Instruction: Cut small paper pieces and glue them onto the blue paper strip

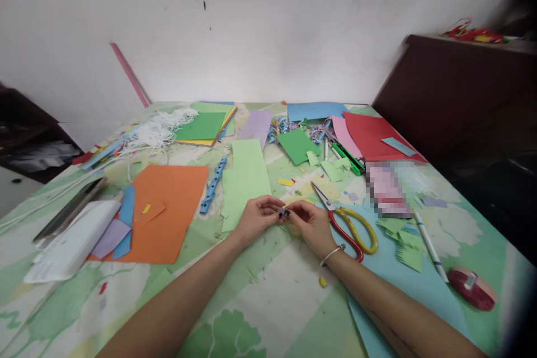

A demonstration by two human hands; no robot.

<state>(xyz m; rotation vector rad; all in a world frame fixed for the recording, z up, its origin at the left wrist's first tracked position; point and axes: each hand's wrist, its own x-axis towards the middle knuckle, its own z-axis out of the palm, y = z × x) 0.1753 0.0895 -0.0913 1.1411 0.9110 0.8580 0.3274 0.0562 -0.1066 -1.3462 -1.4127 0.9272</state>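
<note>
Near the middle of the table, my left hand [259, 218] and my right hand [309, 225] meet at the fingertips. Both pinch a small dark and purplish piece [284, 213], too small to make out fully. Scissors [354, 229] with one red and one yellow handle lie just right of my right hand, blades pointing away, partly on a light blue sheet [403, 291]. A light green sheet [246, 179] lies beyond my left hand. A bracelet is on my right wrist.
To the left are an orange sheet [168, 224], a blue strip with knots [213, 185], a phone [71, 207] and white string [161, 131]. Rightward lie green scraps [406, 246], a white marker [430, 246], a red sheet [373, 134] and a red mouse-shaped object [472, 288].
</note>
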